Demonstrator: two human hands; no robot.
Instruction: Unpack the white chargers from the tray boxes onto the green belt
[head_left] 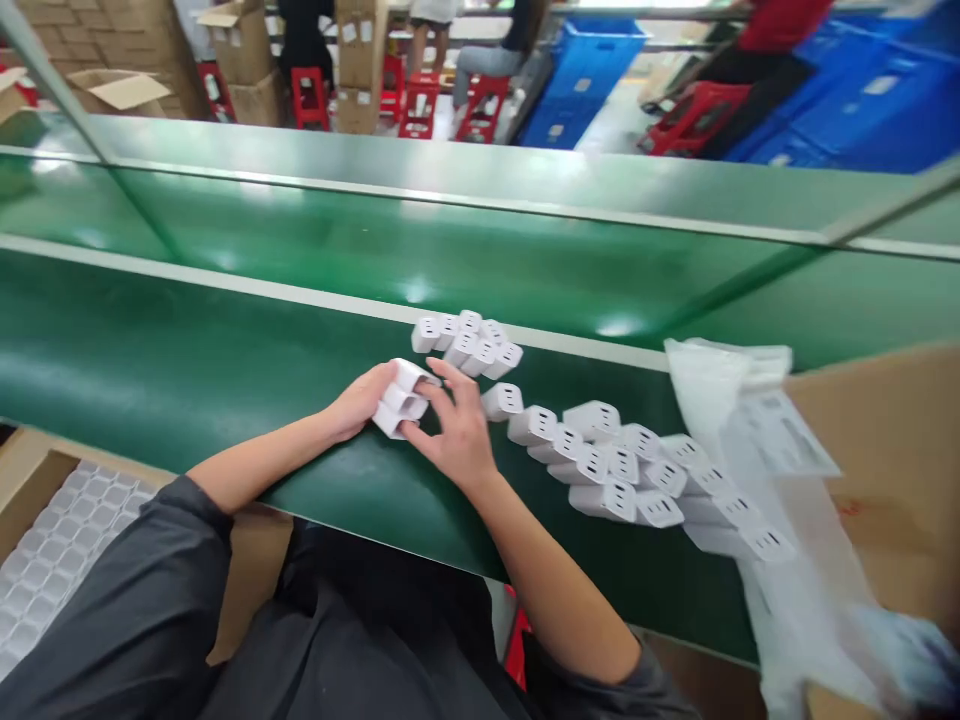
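My left hand (361, 400) and my right hand (452, 428) meet over the green table (187, 370), both closed round a small stack of white charger plugs (403, 398). A cluster of several more white plugs (469, 342) lies just beyond my fingers. A long spill of white plugs (615, 465) trails from my right hand toward a clear plastic bag (757, 470) at the right.
A cardboard box (892, 450) holds the plastic bag at the right edge. A white moulded tray (52, 545) sits in a box at lower left. A green conveyor belt (450, 255) runs behind the table. Beyond it are cartons, red stools (420, 100), blue crates (585, 70) and seated people.
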